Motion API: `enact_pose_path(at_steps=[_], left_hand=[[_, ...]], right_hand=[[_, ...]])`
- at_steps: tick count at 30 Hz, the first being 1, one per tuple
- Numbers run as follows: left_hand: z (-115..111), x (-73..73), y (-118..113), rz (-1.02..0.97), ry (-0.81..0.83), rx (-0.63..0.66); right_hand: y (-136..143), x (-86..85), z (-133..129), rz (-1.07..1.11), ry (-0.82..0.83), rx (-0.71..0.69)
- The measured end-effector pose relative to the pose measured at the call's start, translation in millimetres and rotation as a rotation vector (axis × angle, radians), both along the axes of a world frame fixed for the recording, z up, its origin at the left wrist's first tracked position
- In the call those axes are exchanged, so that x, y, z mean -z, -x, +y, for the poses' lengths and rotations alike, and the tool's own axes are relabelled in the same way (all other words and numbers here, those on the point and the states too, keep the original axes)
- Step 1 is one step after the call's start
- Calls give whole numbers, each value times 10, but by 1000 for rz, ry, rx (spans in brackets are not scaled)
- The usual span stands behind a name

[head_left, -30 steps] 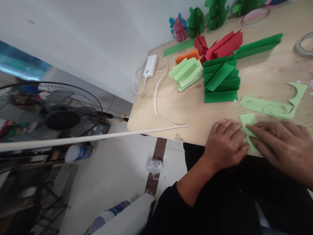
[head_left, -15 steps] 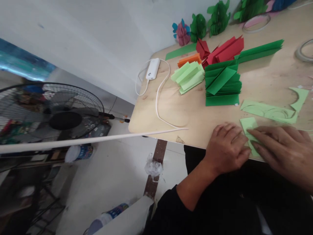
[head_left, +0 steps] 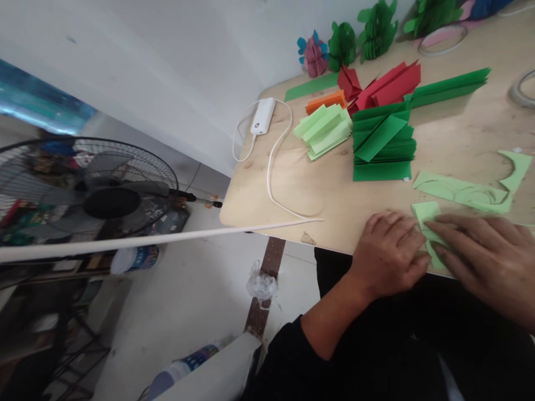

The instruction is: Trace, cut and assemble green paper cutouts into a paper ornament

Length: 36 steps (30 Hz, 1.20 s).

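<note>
A folded piece of light green paper (head_left: 426,211) lies at the table's front edge, between my two hands. My left hand (head_left: 389,253) rests at its left side with the fingers curled in, closed against the paper's edge. From the right, my right hand (head_left: 487,256) closes on the same paper, index finger and thumb pressing over it and the other fingers together. Both palms hide part of the paper. Just behind them lies a light green offcut (head_left: 463,192) with curved cuts in it.
Dark green folded paper (head_left: 382,147), light green pleated paper (head_left: 324,131) and red folded paper (head_left: 388,86) lie further back. A white power bank (head_left: 263,116) with its cable sits at left. Paper figures (head_left: 341,45) line the wall. Tape rolls (head_left: 518,94) lie right; a fan (head_left: 87,189) stands left.
The view has shifted very slightly. Both hands keep nearly the same pose on the light green paper.
</note>
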<state>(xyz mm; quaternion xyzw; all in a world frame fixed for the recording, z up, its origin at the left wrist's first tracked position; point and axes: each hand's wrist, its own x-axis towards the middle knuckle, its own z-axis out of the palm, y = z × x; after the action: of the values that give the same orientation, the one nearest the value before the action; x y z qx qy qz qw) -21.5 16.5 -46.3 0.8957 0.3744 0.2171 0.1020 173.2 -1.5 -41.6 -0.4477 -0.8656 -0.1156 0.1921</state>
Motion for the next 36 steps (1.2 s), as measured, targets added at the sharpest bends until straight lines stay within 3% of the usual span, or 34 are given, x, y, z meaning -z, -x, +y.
enact_pose_path(at_steps=[36], left_hand=[[-8,-36,-17,69,-7,2]], right_hand=[[-28,2,-9,-50,-12,11]])
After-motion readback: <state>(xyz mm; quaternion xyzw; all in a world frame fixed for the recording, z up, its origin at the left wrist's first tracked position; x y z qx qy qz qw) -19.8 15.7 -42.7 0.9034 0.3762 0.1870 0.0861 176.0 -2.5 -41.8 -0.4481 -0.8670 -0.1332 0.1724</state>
